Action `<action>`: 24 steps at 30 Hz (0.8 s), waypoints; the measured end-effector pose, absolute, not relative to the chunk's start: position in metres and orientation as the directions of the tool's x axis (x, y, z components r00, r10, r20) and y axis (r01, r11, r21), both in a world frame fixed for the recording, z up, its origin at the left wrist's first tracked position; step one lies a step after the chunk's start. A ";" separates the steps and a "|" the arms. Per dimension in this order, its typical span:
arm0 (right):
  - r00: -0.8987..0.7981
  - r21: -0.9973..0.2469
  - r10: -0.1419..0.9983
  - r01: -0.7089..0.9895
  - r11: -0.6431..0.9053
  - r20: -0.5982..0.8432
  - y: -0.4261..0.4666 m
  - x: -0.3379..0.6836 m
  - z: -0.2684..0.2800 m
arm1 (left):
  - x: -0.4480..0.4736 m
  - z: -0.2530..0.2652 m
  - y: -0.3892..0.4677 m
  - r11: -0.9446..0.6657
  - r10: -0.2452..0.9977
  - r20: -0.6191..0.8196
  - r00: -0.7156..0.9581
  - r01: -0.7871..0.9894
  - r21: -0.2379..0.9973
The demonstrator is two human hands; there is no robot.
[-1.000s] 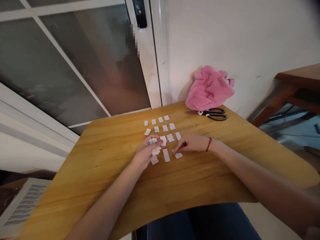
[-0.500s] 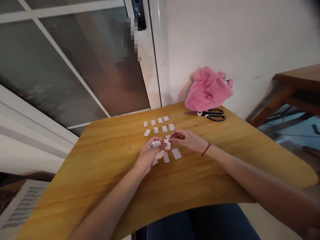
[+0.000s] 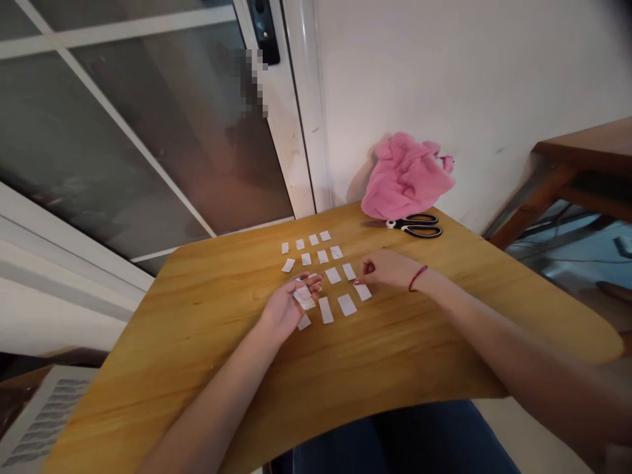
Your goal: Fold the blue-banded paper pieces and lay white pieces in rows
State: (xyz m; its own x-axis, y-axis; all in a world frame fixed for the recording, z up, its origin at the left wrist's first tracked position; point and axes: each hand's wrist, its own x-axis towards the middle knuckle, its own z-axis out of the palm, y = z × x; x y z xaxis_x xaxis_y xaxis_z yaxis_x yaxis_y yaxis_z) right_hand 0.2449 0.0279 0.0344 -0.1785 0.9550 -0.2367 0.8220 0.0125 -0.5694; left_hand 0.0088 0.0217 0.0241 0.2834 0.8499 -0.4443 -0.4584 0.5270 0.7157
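Observation:
My left hand (image 3: 284,306) is palm up over the table, cupping a loose pile of small white paper slips (image 3: 303,297), its fingers partly curled around them. My right hand (image 3: 382,268), with a red string on the wrist, has its fingertips pinched at the edge of one white paper slip (image 3: 363,292). That slip lies at or just above the table, at the right end of the nearest row. Several more slips lie in rough rows beyond and between the hands, among them a larger slip (image 3: 347,305) and a narrow slip (image 3: 326,310).
The wooden table (image 3: 222,368) carries black-handled scissors (image 3: 419,226) at its far right, beside a bunched pink cloth (image 3: 407,178) against the wall. A glazed door (image 3: 197,131) stands behind the table's left side. Another wooden table (image 3: 587,145) is at the right.
My right hand has moved right, away from my left hand, bringing a slip to the end of the near row. The fingers of my left hand have loosened around the pile.

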 end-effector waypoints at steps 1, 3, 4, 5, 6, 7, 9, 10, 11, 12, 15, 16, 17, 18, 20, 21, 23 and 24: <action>-0.150 -0.563 0.965 0.826 0.004 -0.214 0.028 0.244 0.035 | 0.009 0.025 0.021 0.533 0.846 -0.444 0.296 -0.477 0.698; -0.084 -0.548 0.989 0.836 0.005 -0.120 0.028 0.243 0.039 | 0.009 0.027 0.020 0.492 0.871 -0.389 0.302 -0.510 0.706; -0.051 -0.550 0.998 0.835 0.018 -0.046 0.027 0.241 0.042 | 0.010 0.028 0.018 0.454 0.890 -0.342 0.302 -0.517 0.725; -0.025 -0.561 0.999 0.827 0.037 0.029 0.026 0.239 0.044 | 0.010 0.030 0.017 0.413 0.907 -0.289 0.305 -0.520 0.748; -0.013 -0.590 0.996 0.805 0.064 0.090 0.024 0.236 0.047 | 0.011 0.032 0.015 0.377 0.919 -0.239 0.314 -0.517 0.768; -0.019 -0.634 0.993 0.769 0.087 0.113 0.021 0.233 0.049 | 0.011 0.035 0.013 0.346 0.925 -0.194 0.326 -0.512 0.786; -0.151 -0.780 0.988 0.620 0.089 -0.008 0.013 0.222 0.051 | 0.014 0.041 0.008 0.292 0.931 -0.123 0.343 -0.500 0.815; -0.265 -0.856 0.960 0.514 0.057 -0.095 0.008 0.216 0.050 | 0.016 0.043 0.004 0.270 0.933 -0.098 0.346 -0.493 0.827; -0.374 -0.920 0.915 0.393 0.006 -0.153 0.003 0.210 0.048 | 0.018 0.045 0.000 0.256 0.933 -0.083 0.350 -0.486 0.835; -0.463 -0.961 0.867 0.273 -0.056 -0.182 -0.002 0.204 0.045 | 0.020 0.045 -0.004 0.252 0.932 -0.079 0.355 -0.476 0.842; -0.611 -0.974 0.772 -0.007 -0.224 -0.174 -0.016 0.188 0.032 | 0.027 0.042 -0.017 0.297 0.911 -0.129 0.392 -0.408 0.863; -0.620 -0.960 0.764 -0.063 -0.273 -0.177 -0.019 0.184 0.027 | 0.028 0.040 -0.021 0.318 0.899 -0.155 0.410 -0.368 0.874; -0.621 -0.948 0.766 -0.115 -0.296 -0.164 -0.022 0.181 0.022 | 0.029 0.038 -0.025 0.334 0.886 -0.180 0.428 -0.318 0.887; -0.610 -0.937 0.778 -0.160 -0.311 -0.154 -0.025 0.178 0.017 | 0.028 0.036 -0.027 0.337 0.877 -0.199 0.438 -0.265 0.904; -0.578 -0.906 0.801 -0.237 -0.351 -0.159 -0.028 0.175 0.010 | 0.026 0.035 -0.029 0.301 0.873 -0.213 0.440 -0.141 0.943; -0.554 -0.896 0.818 -0.269 -0.353 -0.156 -0.030 0.175 0.007 | 0.024 0.036 -0.028 0.254 0.880 -0.199 0.431 -0.073 0.965; -0.519 -0.892 0.844 -0.308 -0.332 -0.134 -0.033 0.174 0.002 | 0.019 0.038 -0.023 0.123 0.899 -0.142 0.415 0.073 0.990; -0.512 -0.893 0.850 -0.319 -0.318 -0.120 -0.034 0.174 0.000 | 0.017 0.039 -0.021 0.055 0.907 -0.112 0.405 0.149 0.987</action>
